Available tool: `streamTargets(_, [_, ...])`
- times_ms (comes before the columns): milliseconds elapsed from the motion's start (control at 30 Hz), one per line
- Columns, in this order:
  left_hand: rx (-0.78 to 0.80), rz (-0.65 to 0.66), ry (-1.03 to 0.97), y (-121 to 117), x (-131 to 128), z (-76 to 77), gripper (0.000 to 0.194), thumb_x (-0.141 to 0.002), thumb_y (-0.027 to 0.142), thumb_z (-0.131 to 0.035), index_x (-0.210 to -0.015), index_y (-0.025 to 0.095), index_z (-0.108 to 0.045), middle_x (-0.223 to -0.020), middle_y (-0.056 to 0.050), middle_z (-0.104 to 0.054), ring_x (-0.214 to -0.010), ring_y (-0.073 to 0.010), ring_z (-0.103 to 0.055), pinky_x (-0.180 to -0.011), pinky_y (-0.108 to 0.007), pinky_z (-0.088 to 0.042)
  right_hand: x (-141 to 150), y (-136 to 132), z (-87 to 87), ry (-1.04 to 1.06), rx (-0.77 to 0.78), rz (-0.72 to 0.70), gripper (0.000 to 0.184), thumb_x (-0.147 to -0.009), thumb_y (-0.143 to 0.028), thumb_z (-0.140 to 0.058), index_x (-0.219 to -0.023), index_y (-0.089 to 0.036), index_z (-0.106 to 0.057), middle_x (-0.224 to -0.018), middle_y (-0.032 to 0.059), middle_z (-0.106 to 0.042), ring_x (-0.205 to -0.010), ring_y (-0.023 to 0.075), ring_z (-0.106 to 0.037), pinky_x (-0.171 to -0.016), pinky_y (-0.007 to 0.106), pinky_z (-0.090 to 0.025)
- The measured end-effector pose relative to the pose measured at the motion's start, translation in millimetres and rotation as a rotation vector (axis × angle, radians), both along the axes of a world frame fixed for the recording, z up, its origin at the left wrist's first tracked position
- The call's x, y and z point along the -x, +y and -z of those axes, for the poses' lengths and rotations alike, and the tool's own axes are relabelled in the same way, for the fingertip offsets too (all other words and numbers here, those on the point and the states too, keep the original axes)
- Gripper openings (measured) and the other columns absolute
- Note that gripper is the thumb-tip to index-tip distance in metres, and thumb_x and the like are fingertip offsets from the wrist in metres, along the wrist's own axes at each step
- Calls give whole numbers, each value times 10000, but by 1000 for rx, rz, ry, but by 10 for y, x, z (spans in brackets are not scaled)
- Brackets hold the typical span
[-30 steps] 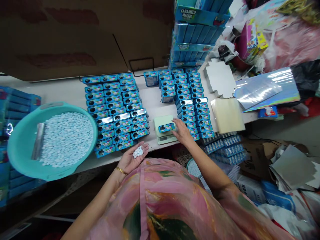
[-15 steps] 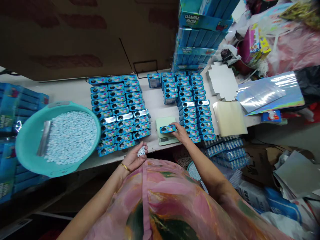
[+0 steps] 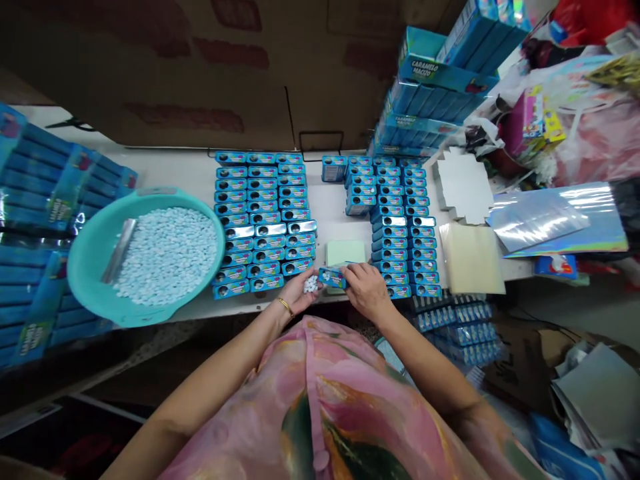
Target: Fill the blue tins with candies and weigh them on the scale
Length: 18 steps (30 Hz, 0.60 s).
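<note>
My left hand (image 3: 299, 295) is cupped around a small heap of pale blue and white candies (image 3: 310, 285). In my right hand (image 3: 367, 287) is a small blue candy box (image 3: 331, 277), gripped at its right end and tilted. Pale candies show at the box's round opening, right beside the candies in my left hand. Behind the box lies a pale green kitchen scale (image 3: 345, 252), its front part hidden by the box and my hands. Rows of like blue boxes (image 3: 265, 243) stand to the left, and more blue boxes (image 3: 390, 243) to the right.
A turquoise basin (image 3: 80, 267) of candies with a metal scoop (image 3: 120, 250) stands at the left. Stacked display cartons (image 3: 425, 100) rise at the back right. White card cutouts (image 3: 465, 187) and cream sheets (image 3: 473, 260) lie at the right. A large cardboard box (image 3: 200, 73) blocks the back.
My right hand has taken the candy box off the scale and brought it toward my left hand. My left hand has come closer to the box with its candies. The view has shifted left.
</note>
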<state>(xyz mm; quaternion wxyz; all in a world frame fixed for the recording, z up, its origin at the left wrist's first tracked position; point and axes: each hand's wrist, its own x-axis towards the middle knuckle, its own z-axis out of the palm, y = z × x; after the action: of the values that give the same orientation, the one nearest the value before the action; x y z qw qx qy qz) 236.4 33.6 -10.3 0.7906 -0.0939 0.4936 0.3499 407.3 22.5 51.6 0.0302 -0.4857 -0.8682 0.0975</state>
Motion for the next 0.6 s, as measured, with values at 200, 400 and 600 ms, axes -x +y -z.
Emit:
streamTargets(200, [-15, 6, -21, 1, 6, 27, 148, -788, 213, -489, -707, 98, -534, -540, -29, -539, -436, -97, -526, -331, -158, -373, -25, -32, -1, -13, -44, -6, 335, -802, -191, -407, -1130, -189, -476, -1023, 79, -545, -908, 219, -418, -754, 340, -307])
streamTargets(400, [-13, 14, 12, 9, -25, 37, 140, -782, 209, -499, -719, 93, -547, -535, -28, -541, -430, -93, -514, -334, -162, -375, -39, -55, 33, -32, -90, -29, 339, -807, -180, -407, -1140, -190, -471, -1032, 76, -539, -943, 212, -409, -783, 339, -297])
streamTargets(600, [14, 34, 17, 23, -62, 36, 147, -787, 207, -492, -706, 95, -543, -541, -33, -543, -439, -95, -521, -333, -158, -369, -66, -73, 82, -9, -57, 22, 355, -791, -186, -431, -1144, -188, -470, -1024, 77, -551, -929, 223, -429, -755, 345, -322])
